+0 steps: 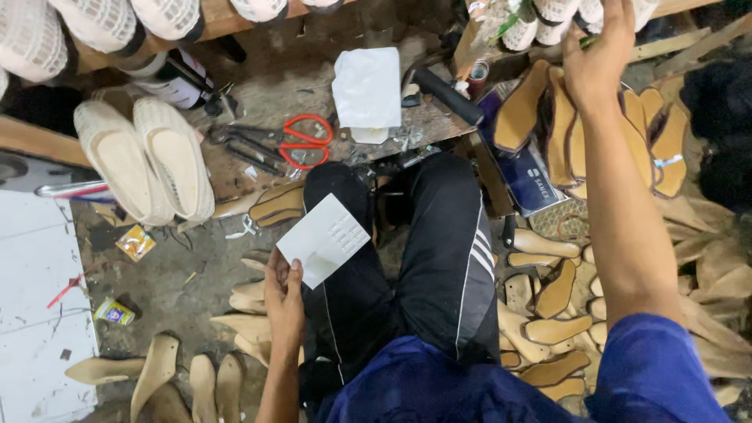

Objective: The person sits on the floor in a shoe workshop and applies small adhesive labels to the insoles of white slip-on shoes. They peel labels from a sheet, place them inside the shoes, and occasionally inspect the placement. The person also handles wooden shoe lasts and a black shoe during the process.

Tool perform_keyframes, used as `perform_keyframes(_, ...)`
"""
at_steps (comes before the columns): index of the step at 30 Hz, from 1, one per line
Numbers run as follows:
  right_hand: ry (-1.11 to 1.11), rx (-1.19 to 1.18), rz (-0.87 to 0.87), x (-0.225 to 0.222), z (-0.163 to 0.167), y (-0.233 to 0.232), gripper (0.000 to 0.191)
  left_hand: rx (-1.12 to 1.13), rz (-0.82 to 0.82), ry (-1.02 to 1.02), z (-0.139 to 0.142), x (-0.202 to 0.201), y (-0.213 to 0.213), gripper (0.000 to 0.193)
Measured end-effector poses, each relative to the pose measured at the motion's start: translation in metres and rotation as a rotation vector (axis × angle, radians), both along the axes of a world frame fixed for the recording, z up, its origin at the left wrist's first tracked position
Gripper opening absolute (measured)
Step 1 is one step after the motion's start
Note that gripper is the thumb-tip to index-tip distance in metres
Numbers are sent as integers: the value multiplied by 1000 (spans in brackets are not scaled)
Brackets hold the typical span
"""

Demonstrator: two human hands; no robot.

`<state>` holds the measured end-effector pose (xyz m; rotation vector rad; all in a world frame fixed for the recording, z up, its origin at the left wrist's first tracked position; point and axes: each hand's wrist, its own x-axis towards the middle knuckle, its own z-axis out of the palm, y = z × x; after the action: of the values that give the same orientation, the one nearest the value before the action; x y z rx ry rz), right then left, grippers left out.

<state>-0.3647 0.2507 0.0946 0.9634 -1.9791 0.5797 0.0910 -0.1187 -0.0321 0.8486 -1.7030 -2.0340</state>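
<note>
My left hand (283, 296) holds a white perforated piece of material (323, 238) by its lower corner, above my left knee in black trousers (439, 258). My right hand (599, 47) reaches far up to the top right, fingers closed around something thin and greenish at a wooden shelf edge (674, 43), beside white mesh shoe uppers (548, 16). What exactly it grips is hidden by the fingers. Below that arm lies a pile of tan shoe insoles (548, 117).
Red-handled scissors (307, 141) and pliers lie on the dirty work board beside a white folded sheet (367, 86). A pair of white woven shoes (145, 160) sits at left. Wooden soles (548, 313) litter the floor on both sides of my legs.
</note>
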Motion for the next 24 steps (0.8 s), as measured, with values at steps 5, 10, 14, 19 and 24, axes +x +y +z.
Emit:
perform_keyframes(5, -943, -470, 194, 163, -20, -35, 27, -40, 86, -212, 6, -14, -3, 35)
perform_keyframes(10, -1251, -488, 261, 262, -27, -88, 38, 105, 0, 216, 45, -35, 2, 27)
perform_keyframes(14, -1388, -628, 487, 299, -5, -122, 60, 175, -137, 312, 86, -57, 11, 25)
perform_keyframes(19, -1463, -783, 605, 309, 29, -142, 81, 249, -306, 372, 110, -67, 24, 31)
perform_keyframes(24, -1431, -811, 602, 317, 43, -147, 89, 904, -478, 361, 101, -64, 31, 48)
